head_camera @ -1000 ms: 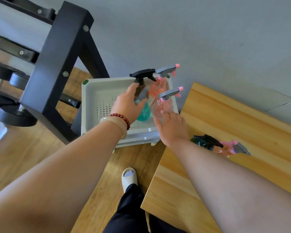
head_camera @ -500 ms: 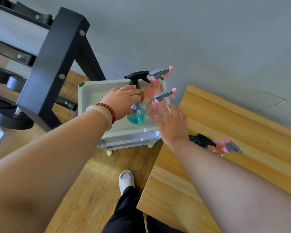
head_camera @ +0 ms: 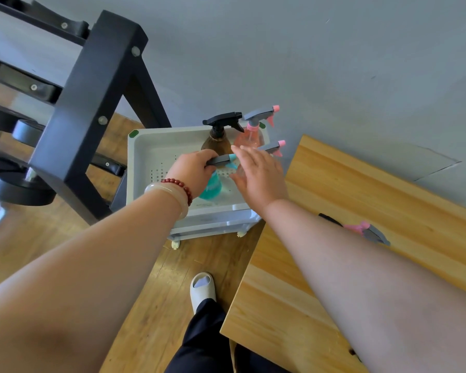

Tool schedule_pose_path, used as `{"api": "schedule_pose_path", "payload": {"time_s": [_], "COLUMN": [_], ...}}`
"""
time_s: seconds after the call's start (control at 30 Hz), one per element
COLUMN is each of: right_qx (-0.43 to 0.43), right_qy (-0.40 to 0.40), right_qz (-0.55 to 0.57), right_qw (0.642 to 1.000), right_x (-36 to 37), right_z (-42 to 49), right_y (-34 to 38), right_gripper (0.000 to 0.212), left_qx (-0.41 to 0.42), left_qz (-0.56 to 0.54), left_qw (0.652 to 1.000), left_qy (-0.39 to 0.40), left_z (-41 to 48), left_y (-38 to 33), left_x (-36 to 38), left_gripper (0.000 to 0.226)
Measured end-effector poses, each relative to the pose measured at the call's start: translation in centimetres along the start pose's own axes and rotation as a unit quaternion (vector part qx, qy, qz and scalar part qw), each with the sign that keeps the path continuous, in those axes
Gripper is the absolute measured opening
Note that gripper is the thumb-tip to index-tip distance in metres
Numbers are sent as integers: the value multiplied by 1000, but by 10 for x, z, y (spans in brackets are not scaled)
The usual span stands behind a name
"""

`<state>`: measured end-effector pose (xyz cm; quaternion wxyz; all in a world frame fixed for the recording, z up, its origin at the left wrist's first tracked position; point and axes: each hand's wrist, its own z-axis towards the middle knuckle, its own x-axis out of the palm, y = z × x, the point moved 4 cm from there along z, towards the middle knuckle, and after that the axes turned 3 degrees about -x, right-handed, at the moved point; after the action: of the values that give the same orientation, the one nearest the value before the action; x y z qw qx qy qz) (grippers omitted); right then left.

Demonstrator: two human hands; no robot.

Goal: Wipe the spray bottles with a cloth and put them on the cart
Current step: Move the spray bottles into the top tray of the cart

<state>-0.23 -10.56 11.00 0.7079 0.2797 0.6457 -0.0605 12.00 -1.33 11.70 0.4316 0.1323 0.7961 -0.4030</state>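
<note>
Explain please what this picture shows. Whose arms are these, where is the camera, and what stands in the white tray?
No machine here: the arms are a person's, and the camera sits on that person's head, looking forward and down. The white tray is the top of a small cart. In it stand a brown bottle with a black sprayer and a pink bottle. The left hand grips a teal bottle by its sprayer head. The right hand is open, fingers spread, in front of a second pink bottle, of which mostly the sprayer shows. On the wooden table at the right lie two more spray bottles, partly hidden by the right forearm. No cloth is visible.
</note>
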Motion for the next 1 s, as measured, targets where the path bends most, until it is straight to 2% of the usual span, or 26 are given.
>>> {"api": "schedule_pose_path", "payload": {"time_s": [0.07, 0.23, 0.3, 0.4, 0.53, 0.7, 1.0], "right_qx": [-1, 33, 45, 56, 62, 81, 122], "right_qy": [18, -51, -55, -33, -45, -87, -28], "right_qz": [0, 5, -3, -14, 3, 12, -7], "right_qw": [1000, 998, 997, 998, 997, 993, 992], "right_x": [1, -9, -9, -8, -8, -5, -9], "right_z": [10, 29, 31, 27, 10, -14, -77], "right_y": [4, 7, 4, -4, -7, -13, -39], "right_gripper": [50, 33, 29, 35, 49, 44, 47], "left_qx": [1, 16, 27, 36, 36, 36, 82], "left_qz": [-2, -22, -10, 11, -10, -7, 61], "left_qw": [1000, 1000, 1000, 999, 999, 998, 992], "left_qy": [-2, -6, 8, 20, -15, -58, -73], "left_z": [1, 7, 10, 11, 3, -8, -47], "left_y": [0, -6, -12, -16, -14, -13, -41], "left_x": [-1, -3, -2, 0, -3, -4, 38], "left_gripper": [28, 25, 23, 25, 36, 36, 45]}}
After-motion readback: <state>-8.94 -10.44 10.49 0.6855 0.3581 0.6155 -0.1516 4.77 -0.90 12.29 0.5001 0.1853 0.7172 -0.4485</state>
